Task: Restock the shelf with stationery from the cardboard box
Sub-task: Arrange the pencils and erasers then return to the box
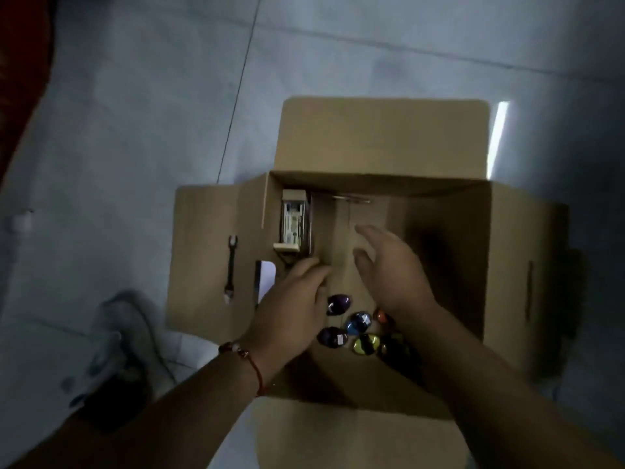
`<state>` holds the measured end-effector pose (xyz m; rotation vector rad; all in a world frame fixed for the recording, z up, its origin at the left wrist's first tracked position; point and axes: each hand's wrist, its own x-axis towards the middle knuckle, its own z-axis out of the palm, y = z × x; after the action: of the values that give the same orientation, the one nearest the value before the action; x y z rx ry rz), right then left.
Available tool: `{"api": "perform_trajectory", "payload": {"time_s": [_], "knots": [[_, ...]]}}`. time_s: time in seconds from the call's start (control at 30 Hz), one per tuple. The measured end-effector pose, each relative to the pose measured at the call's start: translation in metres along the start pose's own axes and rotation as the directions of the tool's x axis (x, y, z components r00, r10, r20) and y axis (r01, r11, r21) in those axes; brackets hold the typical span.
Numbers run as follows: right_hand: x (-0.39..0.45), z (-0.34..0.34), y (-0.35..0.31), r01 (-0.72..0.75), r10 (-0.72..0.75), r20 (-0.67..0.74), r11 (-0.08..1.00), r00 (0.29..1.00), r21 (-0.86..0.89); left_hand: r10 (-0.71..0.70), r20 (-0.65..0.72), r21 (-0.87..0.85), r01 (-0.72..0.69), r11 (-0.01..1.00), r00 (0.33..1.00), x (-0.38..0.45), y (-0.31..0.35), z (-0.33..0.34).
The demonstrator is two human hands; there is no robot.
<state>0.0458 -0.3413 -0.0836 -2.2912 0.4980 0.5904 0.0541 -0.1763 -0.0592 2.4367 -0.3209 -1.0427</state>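
Both hands reached into the box (527,265).
The pack (293,222) stood against the far-left wall, long axis running away; the left hand (291,313), loose and empty, was nearer; the right hand (394,269) hovered spread.

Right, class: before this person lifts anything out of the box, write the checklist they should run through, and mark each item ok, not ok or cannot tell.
1. Flaps folded out, cardboard box open: ok.
2. Left hand free to take something: ok, it reaches in with nothing visibly held.
3. Right hand free: ok, fingers spread, holding nothing.
4. Stock left to pick: ok, a small packet stands in the far left corner and shiny coloured items lie near the hands.
5. What the coloured items are: cannot tell, too dark and blurred.
6. Shelf ready to receive stock: cannot tell, it is out of view.
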Motion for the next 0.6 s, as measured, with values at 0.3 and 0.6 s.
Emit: {"api": "perform_trajectory", "payload": {"time_s": [0.3,0.6], "knots": [[0.137,0.085,0.062,0.134,-0.152,-0.038,0.945,0.988,-0.298,-0.273,-0.12,0.11,0.286,0.952,0.954,0.095,-0.031,0.116],[0.084,0.093,0.085,-0.045,0.038,-0.153,0.998,0.988,-0.043,-0.23,-0.28,-0.01,0.237,0.971,0.932,0.134,-0.043,0.128]]}}
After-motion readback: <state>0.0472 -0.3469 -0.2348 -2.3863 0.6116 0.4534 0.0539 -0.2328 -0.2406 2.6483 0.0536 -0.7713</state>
